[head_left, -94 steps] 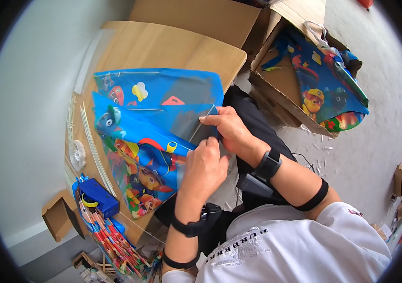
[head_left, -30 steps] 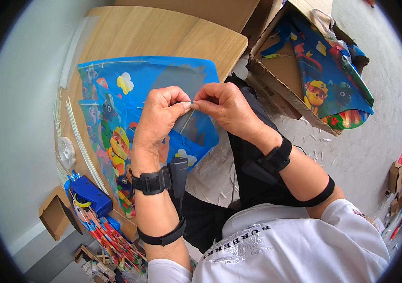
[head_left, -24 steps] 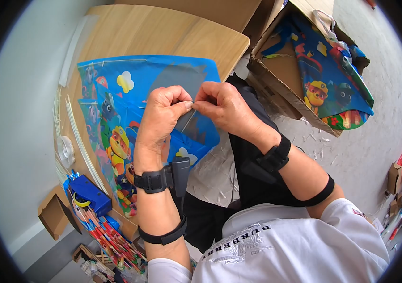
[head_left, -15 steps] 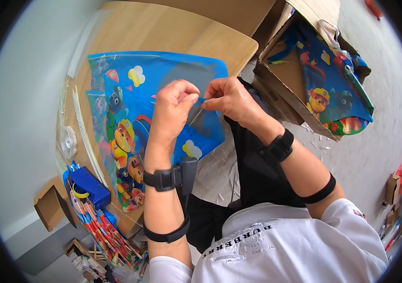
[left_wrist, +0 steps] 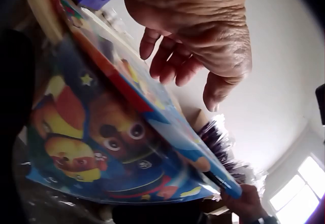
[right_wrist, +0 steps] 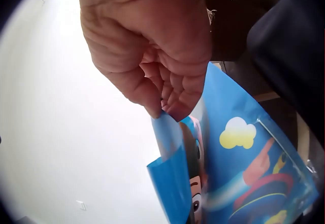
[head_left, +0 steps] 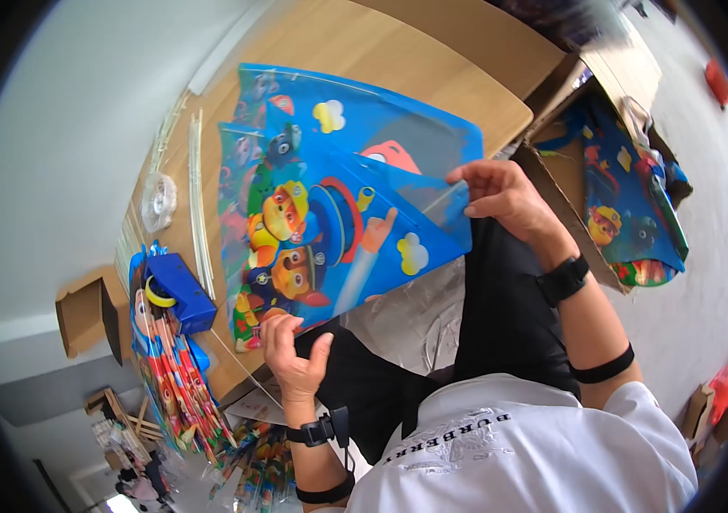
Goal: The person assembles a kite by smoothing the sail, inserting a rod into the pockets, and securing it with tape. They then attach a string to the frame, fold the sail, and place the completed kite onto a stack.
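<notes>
A blue kite (head_left: 398,197) of thin film, printed with cartoon dogs and clouds, lies folded over the table and juts past its edge above the person's lap. My right hand (head_left: 509,201) pinches its right corner between thumb and fingers; in the right wrist view that hand (right_wrist: 152,51) has the film's tip under its fingertips. A thin pale rod (head_left: 448,198) runs along the film close to this corner. By the kite's lower left edge, my left hand (head_left: 295,359) holds nothing, fingers loosely bent and thumb apart. The left wrist view has it (left_wrist: 198,36) above the printed film (left_wrist: 122,127).
Along the wooden table's (head_left: 312,38) left side lie thin pale rods (head_left: 200,205) and a clear tape roll (head_left: 159,203). A blue box (head_left: 180,295) sits on a bundle of printed film (head_left: 180,376). On the right, a carton (head_left: 552,167) holds another printed sheet (head_left: 612,197).
The hands, together at the kite's right part before, have parted. My left hand has let go and moved down-left; my right hand has carried the corner rightward. The head view has turned.
</notes>
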Demonstrator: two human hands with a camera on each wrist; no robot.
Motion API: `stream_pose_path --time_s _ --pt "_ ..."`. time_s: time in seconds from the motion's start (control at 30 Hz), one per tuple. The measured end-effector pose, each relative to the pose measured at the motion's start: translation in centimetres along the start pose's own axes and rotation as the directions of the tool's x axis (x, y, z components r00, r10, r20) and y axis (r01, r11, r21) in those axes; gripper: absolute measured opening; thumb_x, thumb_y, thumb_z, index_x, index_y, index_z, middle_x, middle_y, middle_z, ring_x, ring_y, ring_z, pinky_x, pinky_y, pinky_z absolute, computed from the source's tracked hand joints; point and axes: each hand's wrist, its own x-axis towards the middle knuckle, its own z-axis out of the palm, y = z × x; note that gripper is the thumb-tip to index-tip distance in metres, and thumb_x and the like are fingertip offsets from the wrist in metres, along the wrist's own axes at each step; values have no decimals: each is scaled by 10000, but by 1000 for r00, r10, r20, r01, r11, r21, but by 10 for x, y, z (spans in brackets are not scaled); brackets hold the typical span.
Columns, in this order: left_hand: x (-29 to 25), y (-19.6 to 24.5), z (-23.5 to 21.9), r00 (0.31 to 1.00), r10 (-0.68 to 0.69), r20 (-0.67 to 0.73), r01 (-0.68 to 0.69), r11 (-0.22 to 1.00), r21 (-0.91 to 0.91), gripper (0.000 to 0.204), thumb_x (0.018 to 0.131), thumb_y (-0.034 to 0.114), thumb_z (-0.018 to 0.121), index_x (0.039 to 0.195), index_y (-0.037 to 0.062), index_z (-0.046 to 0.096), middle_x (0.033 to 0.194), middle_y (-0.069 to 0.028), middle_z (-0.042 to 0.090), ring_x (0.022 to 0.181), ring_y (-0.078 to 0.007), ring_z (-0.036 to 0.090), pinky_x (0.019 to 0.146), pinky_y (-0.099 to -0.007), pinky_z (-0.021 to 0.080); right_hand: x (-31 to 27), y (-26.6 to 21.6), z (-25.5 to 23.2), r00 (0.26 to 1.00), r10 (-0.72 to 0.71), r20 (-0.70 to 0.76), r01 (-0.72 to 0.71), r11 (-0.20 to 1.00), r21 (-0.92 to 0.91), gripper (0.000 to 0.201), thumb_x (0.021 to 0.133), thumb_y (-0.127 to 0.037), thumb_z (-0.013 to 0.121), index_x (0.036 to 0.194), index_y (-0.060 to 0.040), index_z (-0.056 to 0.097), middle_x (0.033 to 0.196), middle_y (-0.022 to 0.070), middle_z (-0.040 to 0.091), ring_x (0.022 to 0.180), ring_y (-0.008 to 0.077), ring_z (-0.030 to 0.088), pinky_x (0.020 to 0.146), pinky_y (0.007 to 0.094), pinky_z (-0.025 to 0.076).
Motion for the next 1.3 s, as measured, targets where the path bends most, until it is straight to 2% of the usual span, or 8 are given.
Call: stream_pose_path --time_s 0.23,0.37,0.47,0.7,0.8,1.03,1.17,1.3 --pt "-7 -8 8 982 -72 -173 138 901 411 907 617 347 794 1361 68 356 1405 -162 307 1311 -354 264 1053 -511 211 11 0 23 951 122 -283 -135 991 -25 167 817 -168 704 796 -47 591 638 -16 548 462 42 455 412 174 339" --pt "9 -16 1 996 49 -74 -17 924 382 844 663 346 763 1355 65 371 1382 -160 361 1301 -357 297 1055 -530 204 21 0 27 910 367 -194 -178 767 617 236 836 -232 700 750 -127 507 577 -67 450 440 1 377 369 154 259" --pt "19 -36 17 995 -87 49 61 914 401 778 668 330 755 1311 51 419 1321 -169 432 1250 -356 369 999 -521 277 19 4 25 950 312 -19 -132 457 880 213 875 -283 644 784 -129 528 608 -52 449 471 16 392 403 154 282" --pt "64 -68 1 937 -326 -122 343 926 159 295 768 76 611 1055 7 586 776 -206 635 740 -418 597 632 -437 466 21 -6 41 992 12 -129 82 717 692 293 939 -280 530 1007 -1 593 821 67 623 715 123 566 612 233 453" --pt "86 -98 -33 787 -488 -377 475 870 -136 228 828 99 606 1022 -18 578 699 -181 615 628 -307 619 572 -441 451 31 1 53 953 30 -301 81 933 350 237 922 -229 556 978 -4 606 775 36 622 641 95 572 585 204 462" --pt "57 -142 -229 433 -782 -448 -89 458 -885 209 813 27 624 1011 38 555 900 -103 620 766 -220 662 640 -360 568 51 18 104 979 -27 -202 2 992 -126 140 859 -142 619 893 -7 623 743 16 613 633 60 537 558 184 411" --pt "-37 -213 -334 -335 -426 -840 580 609 -540 242 724 -5 649 935 -85 560 906 -154 638 667 -268 638 560 -428 539 58 33 116 981 -56 -184 11 971 -238 106 840 -107 619 875 -7 623 734 18 615 615 57 536 545 185 411" --pt "-98 -208 -376 82 189 -979 731 656 188 184 738 22 616 882 -69 547 763 -159 641 609 -277 617 533 -433 475 64 50 118 970 -95 -224 -2 918 -397 47 826 -28 591 858 1 607 722 6 597 608 52 534 542 184 423"
